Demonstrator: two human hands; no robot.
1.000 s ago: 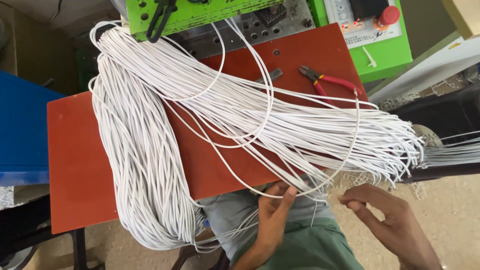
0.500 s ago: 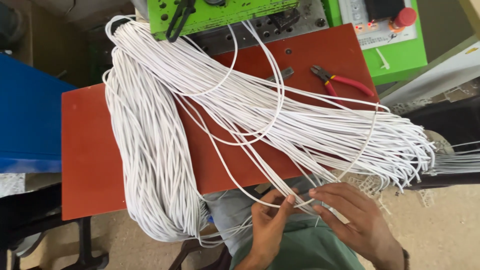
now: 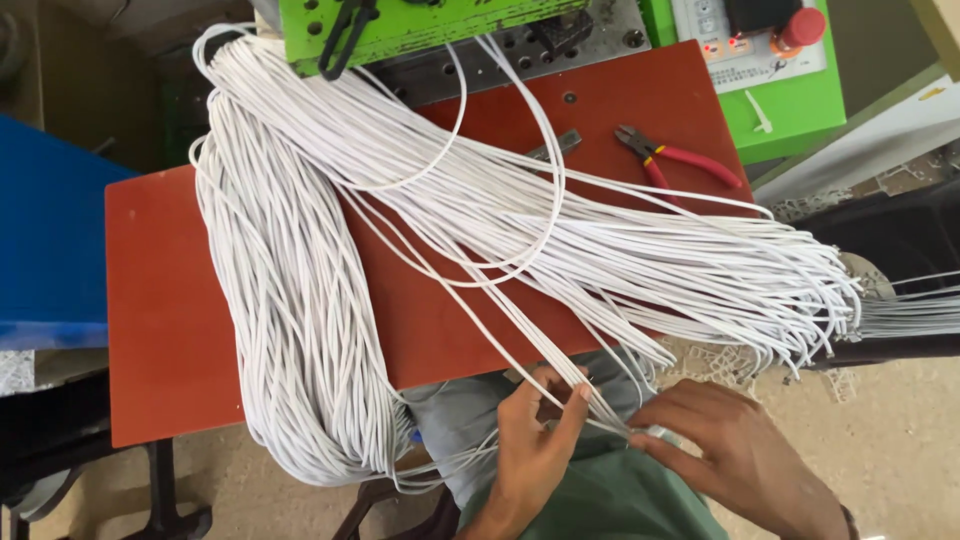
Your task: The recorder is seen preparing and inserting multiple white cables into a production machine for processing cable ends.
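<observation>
At the near edge of the red-brown counter (image 3: 170,330), the left hand (image 3: 530,440) and right hand (image 3: 730,455) meet, fingers pinching a few thin white cord strands (image 3: 540,360) that run far-left into the big white cord bundle (image 3: 300,300).

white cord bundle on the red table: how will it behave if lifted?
White cord bundle probably floppy: it drapes over the red table edge. Likely heavy, given the many strands. Loose ends near both hands could tangle or slip free.

white cords (image 3: 420,230) cover the red table (image 3: 160,300); its left side bare.
</observation>
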